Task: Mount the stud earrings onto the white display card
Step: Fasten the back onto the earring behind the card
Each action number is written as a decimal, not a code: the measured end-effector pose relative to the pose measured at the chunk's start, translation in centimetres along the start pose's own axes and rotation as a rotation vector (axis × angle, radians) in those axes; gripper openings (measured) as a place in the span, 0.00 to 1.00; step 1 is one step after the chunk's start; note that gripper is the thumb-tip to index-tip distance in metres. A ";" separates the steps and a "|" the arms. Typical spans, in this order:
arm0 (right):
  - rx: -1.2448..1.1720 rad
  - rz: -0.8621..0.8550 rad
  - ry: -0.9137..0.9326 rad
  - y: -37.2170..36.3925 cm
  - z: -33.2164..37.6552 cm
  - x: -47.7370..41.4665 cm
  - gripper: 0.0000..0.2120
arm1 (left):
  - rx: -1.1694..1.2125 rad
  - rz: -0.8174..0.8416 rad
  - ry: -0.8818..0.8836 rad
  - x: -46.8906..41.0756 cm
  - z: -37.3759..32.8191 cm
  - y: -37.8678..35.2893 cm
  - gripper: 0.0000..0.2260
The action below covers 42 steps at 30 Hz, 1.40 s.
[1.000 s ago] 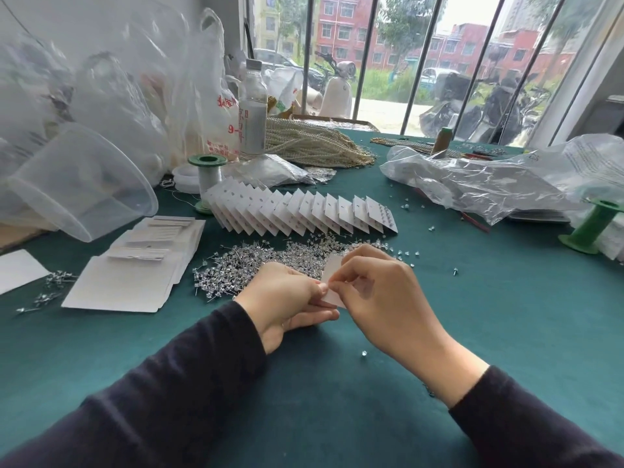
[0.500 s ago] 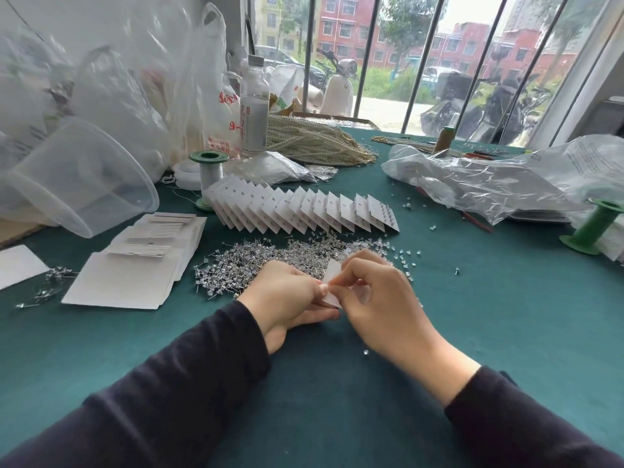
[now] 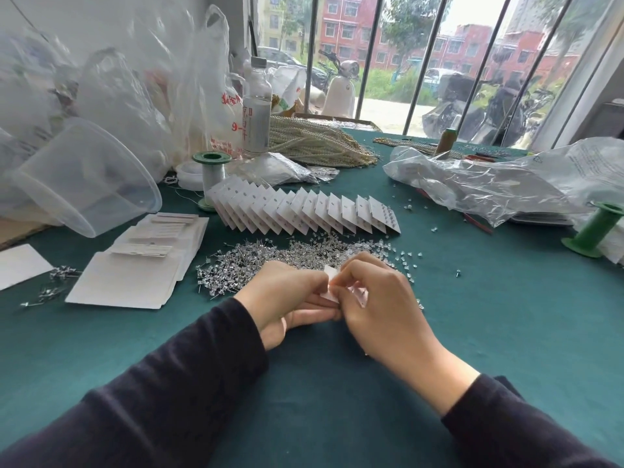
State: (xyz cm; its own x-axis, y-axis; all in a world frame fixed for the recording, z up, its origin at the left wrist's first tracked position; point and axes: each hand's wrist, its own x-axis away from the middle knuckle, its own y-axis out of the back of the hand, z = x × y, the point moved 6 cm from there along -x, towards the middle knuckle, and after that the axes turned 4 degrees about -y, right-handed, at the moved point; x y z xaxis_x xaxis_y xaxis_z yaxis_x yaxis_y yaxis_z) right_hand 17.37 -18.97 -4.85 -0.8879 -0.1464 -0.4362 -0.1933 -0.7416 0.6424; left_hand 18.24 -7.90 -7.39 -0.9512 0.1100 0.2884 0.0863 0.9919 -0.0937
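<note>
I held the white display card (image 3: 330, 271) between both hands, low over the green table cloth (image 3: 506, 325) and just on the near side of the loose heap of stud earrings (image 3: 263, 256). My left hand (image 3: 287, 298) was curled round the card's left side, its lower fingers stretched out beneath it. My right hand (image 3: 381, 300) closed on it from the other side, fingertips bunched together at the card's upper edge. Only a corner and a thin strip of the card showed between my knuckles, so I could not tell whether a stud sat under my right fingertips. Both of my dark sleeves (image 3: 189, 383) lay across the cloth toward me. Beyond the heap, a row of filled cards (image 3: 304, 214) leaned one against the next like fallen dominoes. To the right of the heap lay a scatter of small clear backs (image 3: 407, 256). A stack of blank cards (image 3: 135, 275) lay to the left of the heap. A few more studs (image 3: 54, 287) lay farther left, beside a white sheet (image 3: 17, 268) at the edge. Behind the blank cards a clear plastic tub (image 3: 84, 177) was tipped on its side. Near it were a green spool (image 3: 211, 163), a clear bottle (image 3: 257, 106) and a bundle of pearl strands (image 3: 314, 140). Off to my right lay a crumpled plastic bag (image 3: 472, 184) with a second green spool (image 3: 594, 231) tilted next to it.
</note>
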 end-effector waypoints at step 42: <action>0.186 -0.009 0.112 0.2 1.3 0.4 0.06 | -0.052 -0.115 -0.147 0.1 0.2 -0.4 0.10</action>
State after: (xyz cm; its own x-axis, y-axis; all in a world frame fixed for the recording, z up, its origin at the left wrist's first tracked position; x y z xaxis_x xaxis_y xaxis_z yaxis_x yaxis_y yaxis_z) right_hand 16.44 -18.32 -4.11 -0.8360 -0.2193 -0.5031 -0.2844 -0.6110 0.7388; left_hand 18.04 -8.32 -7.46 -0.9883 -0.0116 0.1520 -0.0144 0.9997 -0.0178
